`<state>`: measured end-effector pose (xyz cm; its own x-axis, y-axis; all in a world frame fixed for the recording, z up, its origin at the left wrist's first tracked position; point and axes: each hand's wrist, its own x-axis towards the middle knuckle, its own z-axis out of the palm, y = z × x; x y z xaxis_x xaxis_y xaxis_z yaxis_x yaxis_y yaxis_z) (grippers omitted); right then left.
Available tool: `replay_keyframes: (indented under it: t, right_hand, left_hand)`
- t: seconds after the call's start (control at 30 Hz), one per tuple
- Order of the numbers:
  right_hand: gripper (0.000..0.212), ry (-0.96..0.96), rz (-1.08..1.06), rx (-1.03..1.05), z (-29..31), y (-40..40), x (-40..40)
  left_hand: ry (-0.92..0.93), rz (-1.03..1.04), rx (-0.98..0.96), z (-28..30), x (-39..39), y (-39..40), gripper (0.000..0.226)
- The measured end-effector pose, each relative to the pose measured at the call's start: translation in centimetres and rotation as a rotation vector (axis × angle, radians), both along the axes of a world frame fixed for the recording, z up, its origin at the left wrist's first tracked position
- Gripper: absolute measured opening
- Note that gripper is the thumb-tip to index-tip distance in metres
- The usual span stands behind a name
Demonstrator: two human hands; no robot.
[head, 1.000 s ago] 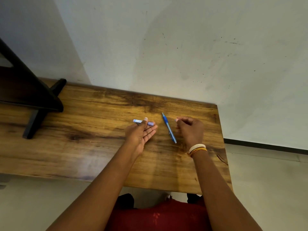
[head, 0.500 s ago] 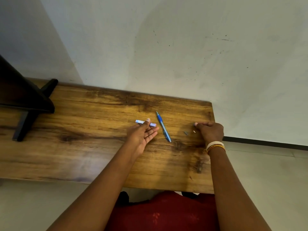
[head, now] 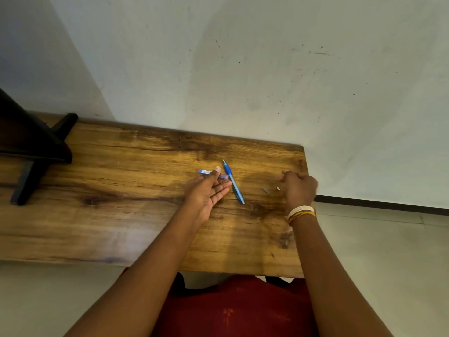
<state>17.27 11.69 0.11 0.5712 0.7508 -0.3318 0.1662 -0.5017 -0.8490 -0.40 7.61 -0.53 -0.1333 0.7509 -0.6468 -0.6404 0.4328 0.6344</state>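
A blue pen (head: 233,182) lies at a slant on the wooden table (head: 121,203). Just left of it, my left hand (head: 206,193) lies palm up with straight fingers and pins a small pale purple tube (head: 205,171) across them with the thumb. My right hand (head: 300,188) hovers near the table's right end, its fingers curled, and I see nothing in it. Two tiny pieces lie on the wood beside that hand: a blue piece (head: 265,190) and a white piece (head: 278,188). Neither touches the hand.
A black stand (head: 31,147) with a foot occupies the table's far left. A pale wall runs behind the table. The table's right edge (head: 306,166) is close to my right hand, with floor beyond. Bangles (head: 300,211) circle my right wrist.
My right hand went from beside the pen to the table's right end, left the two tiny pieces there, and has now drawn slightly away from them. My left hand kept the tube.
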Motion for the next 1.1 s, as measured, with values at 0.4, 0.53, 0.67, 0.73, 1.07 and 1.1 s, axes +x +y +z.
replay_keyframes:
  t: [0.4,0.53,0.67,0.73,1.07,1.1]
  right_hand:
    - [0.021,1.046,0.207,-0.159,0.3,-2.7,-7.7]
    - [0.024,1.103,0.217,-0.192,0.3,-2.7,-7.9]
    - [0.023,1.094,0.244,-0.191,0.2,-2.7,-7.8]
    - [0.022,1.091,0.25,-0.193,0.2,-2.7,-7.8]
    - [0.018,1.073,0.254,-0.188,-0.4,-2.6,-8.0]
    - [0.018,1.075,0.253,-0.19,-0.4,-2.6,-8.1]
  left_hand:
    - [0.107,0.054,0.047,-0.5,-1.1,0.1,0.016]
    - [0.179,0.054,0.05,-0.5,-1.5,0.1,0.014]
    - [0.267,0.04,0.078,-0.4,-1.7,0.1,0.01]
    - [0.318,0.023,0.083,-0.4,-1.8,0.1,0.012]
    - [0.664,-0.024,0.114,-0.6,-1.8,0.1,0.013]
    - [0.68,-0.025,0.124,-0.6,-1.8,0.1,0.013]
